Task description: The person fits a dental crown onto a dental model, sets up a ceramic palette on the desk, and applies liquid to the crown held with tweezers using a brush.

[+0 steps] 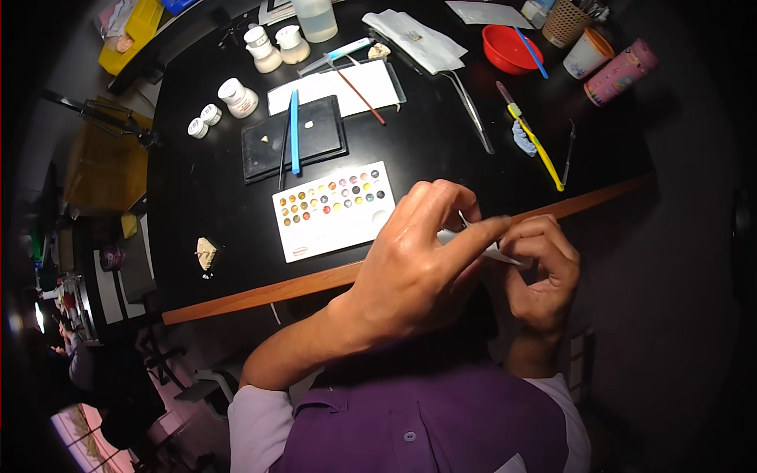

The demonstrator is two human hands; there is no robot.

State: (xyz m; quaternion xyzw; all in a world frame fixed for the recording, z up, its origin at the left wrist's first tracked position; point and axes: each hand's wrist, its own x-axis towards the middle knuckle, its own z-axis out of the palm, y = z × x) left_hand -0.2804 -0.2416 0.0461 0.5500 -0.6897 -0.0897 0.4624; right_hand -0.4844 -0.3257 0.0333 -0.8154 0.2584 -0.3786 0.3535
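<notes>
Hands meet just past the bench (441, 169) edge, near my chest. My left hand (418, 260) pinches a thin white tool (493, 251), index finger stretched along it; my right hand (540, 272) is curled, fingertips closed around the tool's far end. What sits at the tip I cannot tell. Just beyond my left hand lies a white palette (335, 209) of coloured dots, and behind it a black slab (315, 138) with a blue brush (294, 130).

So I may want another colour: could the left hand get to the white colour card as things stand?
Probably yes: the colour card lies just ahead of the left hand with nothing between them, though its fingers hold a thin white tool.
</notes>
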